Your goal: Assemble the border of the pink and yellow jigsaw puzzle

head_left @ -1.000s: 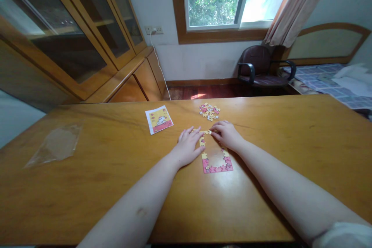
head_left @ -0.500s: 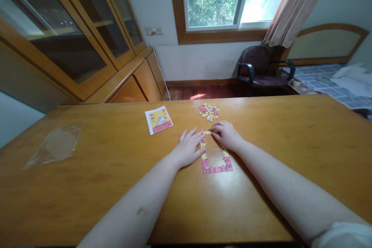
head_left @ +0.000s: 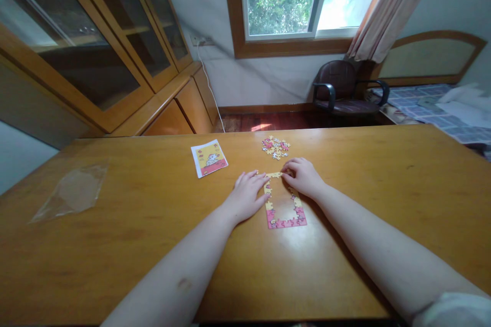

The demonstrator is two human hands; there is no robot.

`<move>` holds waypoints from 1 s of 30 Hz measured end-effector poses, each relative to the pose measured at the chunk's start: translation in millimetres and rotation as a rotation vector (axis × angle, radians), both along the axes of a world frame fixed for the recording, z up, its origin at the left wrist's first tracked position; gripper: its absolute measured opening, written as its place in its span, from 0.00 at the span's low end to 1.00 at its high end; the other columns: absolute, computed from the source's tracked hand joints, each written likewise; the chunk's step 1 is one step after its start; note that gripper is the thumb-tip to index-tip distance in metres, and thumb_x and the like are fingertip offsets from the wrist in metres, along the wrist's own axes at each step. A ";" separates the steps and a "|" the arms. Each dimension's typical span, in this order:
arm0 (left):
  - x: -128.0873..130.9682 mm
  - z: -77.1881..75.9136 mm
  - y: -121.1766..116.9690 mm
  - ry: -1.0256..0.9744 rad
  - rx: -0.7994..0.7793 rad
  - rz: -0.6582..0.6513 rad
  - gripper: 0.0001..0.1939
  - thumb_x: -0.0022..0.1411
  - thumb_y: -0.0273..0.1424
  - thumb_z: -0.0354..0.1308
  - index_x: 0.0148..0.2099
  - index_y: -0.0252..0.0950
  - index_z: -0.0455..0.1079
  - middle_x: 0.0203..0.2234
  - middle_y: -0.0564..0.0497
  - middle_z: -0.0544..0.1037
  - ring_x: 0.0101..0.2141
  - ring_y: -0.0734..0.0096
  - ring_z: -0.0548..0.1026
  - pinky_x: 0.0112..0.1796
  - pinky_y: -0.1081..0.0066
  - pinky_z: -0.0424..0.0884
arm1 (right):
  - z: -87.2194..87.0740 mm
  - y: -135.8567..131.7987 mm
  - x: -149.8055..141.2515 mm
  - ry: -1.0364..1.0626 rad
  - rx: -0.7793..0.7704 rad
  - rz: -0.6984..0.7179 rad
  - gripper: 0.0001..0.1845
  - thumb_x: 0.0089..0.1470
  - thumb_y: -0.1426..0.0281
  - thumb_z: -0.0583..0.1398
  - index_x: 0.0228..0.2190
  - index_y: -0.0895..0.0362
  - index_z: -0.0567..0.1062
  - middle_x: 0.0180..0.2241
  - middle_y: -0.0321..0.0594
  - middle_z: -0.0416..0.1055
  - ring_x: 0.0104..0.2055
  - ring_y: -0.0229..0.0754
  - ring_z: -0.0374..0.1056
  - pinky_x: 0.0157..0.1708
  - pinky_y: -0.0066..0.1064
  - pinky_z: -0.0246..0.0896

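A yellow and pink jigsaw frame (head_left: 284, 222) lies on the wooden table (head_left: 134, 225), with only its border joined. My left hand (head_left: 247, 194) rests flat beside the frame's left edge, fingers stretched out and touching its top left corner. My right hand (head_left: 303, 176) sits at the top right corner, fingers curled and pressing on the top border pieces. A small heap of loose puzzle pieces (head_left: 275, 146) lies just beyond the frame.
A picture card (head_left: 209, 157) showing the puzzle image lies left of the hands. A clear plastic bag (head_left: 69, 191) sits at the far left. Behind the table stand a dark armchair (head_left: 345, 89), a glass-door cabinet (head_left: 95, 46) and a bed (head_left: 441, 107).
My right hand has shifted slightly right along the top border, and more of the top edge now shows. My left hand has barely moved.
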State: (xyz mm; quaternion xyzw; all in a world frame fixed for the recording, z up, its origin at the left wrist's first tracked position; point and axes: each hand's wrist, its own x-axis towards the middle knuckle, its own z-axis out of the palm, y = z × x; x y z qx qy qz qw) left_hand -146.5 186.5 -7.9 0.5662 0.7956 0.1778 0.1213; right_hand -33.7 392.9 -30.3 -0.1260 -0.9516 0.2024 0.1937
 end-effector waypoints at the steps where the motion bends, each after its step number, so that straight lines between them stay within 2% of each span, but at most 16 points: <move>1: -0.2 -0.1 0.1 -0.001 -0.001 0.003 0.24 0.63 0.41 0.51 0.61 0.44 0.62 0.60 0.49 0.64 0.62 0.57 0.55 0.62 0.49 0.45 | -0.3 0.0 0.1 -0.004 0.007 0.009 0.03 0.49 0.70 0.62 0.29 0.54 0.78 0.37 0.41 0.75 0.41 0.46 0.67 0.46 0.39 0.59; 13: -0.6 -1.1 0.5 -0.023 -0.019 -0.011 0.25 0.63 0.41 0.51 0.61 0.43 0.61 0.61 0.50 0.63 0.63 0.57 0.54 0.62 0.49 0.45 | -0.6 0.1 -0.6 -0.006 -0.010 0.031 0.04 0.50 0.70 0.62 0.30 0.54 0.78 0.37 0.41 0.75 0.42 0.46 0.67 0.46 0.39 0.59; 25: -0.4 0.4 0.5 -0.014 0.003 0.000 0.24 0.63 0.40 0.51 0.61 0.43 0.61 0.61 0.50 0.63 0.62 0.56 0.55 0.62 0.49 0.47 | 2.2 -3.4 1.1 0.015 0.002 0.087 0.10 0.50 0.75 0.58 0.29 0.52 0.80 0.38 0.40 0.75 0.41 0.45 0.67 0.47 0.40 0.59; 30: -0.7 0.5 1.7 0.013 0.015 0.049 0.23 0.63 0.39 0.51 0.60 0.42 0.63 0.59 0.49 0.66 0.61 0.57 0.57 0.61 0.50 0.48 | 0.3 -2.3 0.5 0.023 0.007 0.120 0.11 0.50 0.75 0.58 0.30 0.52 0.80 0.38 0.40 0.75 0.41 0.45 0.66 0.46 0.40 0.59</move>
